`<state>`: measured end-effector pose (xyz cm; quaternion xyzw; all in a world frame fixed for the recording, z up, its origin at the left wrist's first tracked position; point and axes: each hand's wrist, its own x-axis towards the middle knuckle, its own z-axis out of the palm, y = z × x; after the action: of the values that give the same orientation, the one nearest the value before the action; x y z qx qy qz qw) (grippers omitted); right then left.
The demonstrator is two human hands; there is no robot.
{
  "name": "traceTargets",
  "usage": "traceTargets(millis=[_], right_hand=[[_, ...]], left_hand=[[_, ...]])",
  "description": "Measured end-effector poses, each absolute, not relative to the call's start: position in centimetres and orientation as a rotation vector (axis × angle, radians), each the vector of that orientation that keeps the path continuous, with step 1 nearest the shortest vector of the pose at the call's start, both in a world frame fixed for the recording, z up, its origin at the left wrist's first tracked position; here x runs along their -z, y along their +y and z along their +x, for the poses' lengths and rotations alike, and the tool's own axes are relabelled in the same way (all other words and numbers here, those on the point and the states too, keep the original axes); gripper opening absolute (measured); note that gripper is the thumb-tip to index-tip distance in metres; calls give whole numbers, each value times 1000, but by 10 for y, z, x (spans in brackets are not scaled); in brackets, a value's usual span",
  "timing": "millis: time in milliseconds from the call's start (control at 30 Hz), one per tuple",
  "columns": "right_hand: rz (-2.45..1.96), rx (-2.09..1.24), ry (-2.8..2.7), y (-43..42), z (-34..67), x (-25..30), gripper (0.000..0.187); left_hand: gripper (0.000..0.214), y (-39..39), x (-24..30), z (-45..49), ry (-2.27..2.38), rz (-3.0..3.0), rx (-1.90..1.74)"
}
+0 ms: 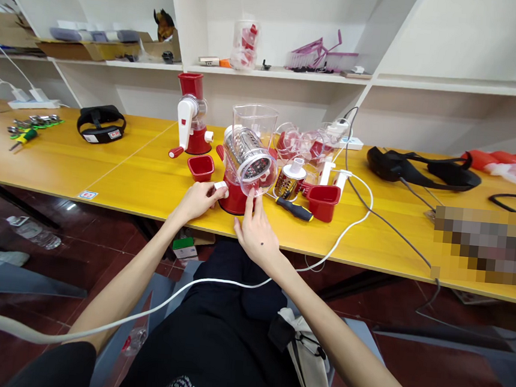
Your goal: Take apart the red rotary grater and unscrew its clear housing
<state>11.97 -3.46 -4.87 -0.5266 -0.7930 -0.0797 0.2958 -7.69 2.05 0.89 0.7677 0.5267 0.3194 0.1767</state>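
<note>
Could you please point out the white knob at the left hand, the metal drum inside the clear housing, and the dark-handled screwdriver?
White knob [221,185]: head view, on its visible face.
Metal drum [247,149]: head view, on its perforated side.
Dark-handled screwdriver [294,209]: head view, on its handle.

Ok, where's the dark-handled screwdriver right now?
In the head view, the screwdriver lies on the table, right of the right hand, in front of the loose drum and beside a red cup.
</note>
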Motion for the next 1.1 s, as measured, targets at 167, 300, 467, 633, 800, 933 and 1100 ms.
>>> traceTargets(millis=[167,300,467,633,800,933,1100], right_hand=[[-1404,230,-2109,-34,120,50,71],[-1405,238,-2102,-33,120,52,71],[-1398,226,-2099,-33,119,51,71],[-1408,207,-2108,-34,120,49,71],[-1422,186,-2119,-35,120,46,69],[-1428,194,-2121,-36,119,46,69],[-1402,227,-2107,-34,119,50,72]], left_hand=[[54,22,-8,-78,1464,2180,-961],[51,22,-7,-78,1474,2225,-988],[51,22,-7,-77,1410,2157,-963],[48,22,-6,-78,1396,2149,-993],[48,22,-6,-78,1469,2229,-979],[52,22,-7,-78,1458,2197,-934],[53,22,-6,-78,1456,2182,-925]])
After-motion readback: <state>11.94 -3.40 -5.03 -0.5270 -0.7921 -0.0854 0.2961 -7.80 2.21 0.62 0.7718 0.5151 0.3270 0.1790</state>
